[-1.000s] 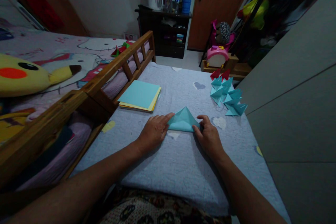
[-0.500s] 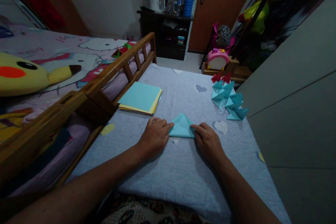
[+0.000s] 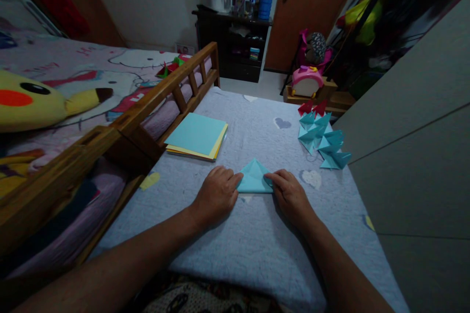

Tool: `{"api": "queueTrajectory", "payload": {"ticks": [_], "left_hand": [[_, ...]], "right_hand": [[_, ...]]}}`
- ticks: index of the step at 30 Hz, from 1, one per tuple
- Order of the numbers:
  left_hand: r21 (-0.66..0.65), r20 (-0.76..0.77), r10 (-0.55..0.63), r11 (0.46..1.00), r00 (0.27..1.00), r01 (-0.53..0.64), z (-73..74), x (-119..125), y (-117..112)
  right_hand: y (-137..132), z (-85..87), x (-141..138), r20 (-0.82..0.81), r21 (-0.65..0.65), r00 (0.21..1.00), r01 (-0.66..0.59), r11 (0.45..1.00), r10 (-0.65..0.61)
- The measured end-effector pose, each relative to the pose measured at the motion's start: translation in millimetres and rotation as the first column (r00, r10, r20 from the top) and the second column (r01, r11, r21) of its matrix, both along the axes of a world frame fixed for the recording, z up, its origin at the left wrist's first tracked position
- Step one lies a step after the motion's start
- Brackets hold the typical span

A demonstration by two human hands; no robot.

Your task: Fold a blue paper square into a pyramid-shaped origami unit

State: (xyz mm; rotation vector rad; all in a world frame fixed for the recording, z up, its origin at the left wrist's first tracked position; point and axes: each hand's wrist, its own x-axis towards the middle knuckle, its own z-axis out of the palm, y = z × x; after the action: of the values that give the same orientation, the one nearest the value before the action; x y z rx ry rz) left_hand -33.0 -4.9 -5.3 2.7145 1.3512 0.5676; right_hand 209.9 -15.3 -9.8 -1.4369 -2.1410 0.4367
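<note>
A light blue folded paper triangle (image 3: 254,178) lies flat on the grey-blue mattress (image 3: 253,239) in front of me. My left hand (image 3: 217,193) rests knuckles-up at its left corner, fingers curled and pressing on the edge. My right hand (image 3: 289,194) presses the right corner with its fingertips, fingers bent together. Both hands pin the paper down to the cover.
A stack of square coloured paper sheets (image 3: 196,135) lies to the left by the wooden bed rail (image 3: 157,98). Several folded blue and red paper pieces (image 3: 321,134) sit at the right by a grey cabinet wall (image 3: 414,122). A yellow plush toy (image 3: 33,100) lies on the neighbouring bed.
Both hands moved inward along the paper's bottom edge, and the folded paper is narrower now than a second ago. The camera tilted slightly.
</note>
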Motion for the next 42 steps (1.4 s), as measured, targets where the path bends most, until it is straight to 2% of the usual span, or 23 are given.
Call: {"api": "queueTrajectory", "payload": {"ticks": [8, 13, 16, 18, 20, 23, 29, 42], "left_hand": [[0.012, -0.093, 0.037, 0.999, 0.995, -0.036, 4.4, 4, -2], [0.01, -0.124, 0.058, 0.998, 0.991, -0.058, 6.9, 5, -2], [0.06, -0.115, 0.091, 0.995, 0.989, -0.085, 9.6, 7, -4], [0.114, -0.089, 0.053, 0.993, 0.995, -0.043, 9.9, 9, -6], [0.142, -0.078, -0.059, 0.987, 0.995, 0.07, 7.6, 13, -8], [0.096, -0.107, -0.185, 0.976, 0.977, 0.195, 0.0, 19, -9], [-0.004, -0.127, -0.146, 0.989, 0.981, 0.147, -13.0, 24, -8], [-0.088, -0.265, -0.142, 0.989, 0.954, 0.122, -2.6, 25, -7]], "right_hand": [[0, 2.9, 3, -0.061, -0.048, 0.998, -0.007, 0.999, 0.004], [1, 0.8, 3, -0.012, -0.047, 1.0, -0.004, 0.999, 0.003], [2, 0.8, 3, 0.014, -0.043, 1.0, -0.008, 0.999, 0.009], [3, 2.2, 2, 0.027, -0.046, 1.0, -0.014, 0.999, 0.015], [3, 3.9, 2, 0.039, -0.051, 0.999, -0.023, 0.998, 0.026], [4, 5.2, 1, 0.046, -0.051, 0.998, -0.028, 0.998, 0.031], [4, 3.3, 0, 0.058, -0.037, 0.998, -0.012, 0.999, 0.014], [5, 0.6, 1, 0.036, -0.034, 0.999, -0.014, 0.999, 0.015]]}}
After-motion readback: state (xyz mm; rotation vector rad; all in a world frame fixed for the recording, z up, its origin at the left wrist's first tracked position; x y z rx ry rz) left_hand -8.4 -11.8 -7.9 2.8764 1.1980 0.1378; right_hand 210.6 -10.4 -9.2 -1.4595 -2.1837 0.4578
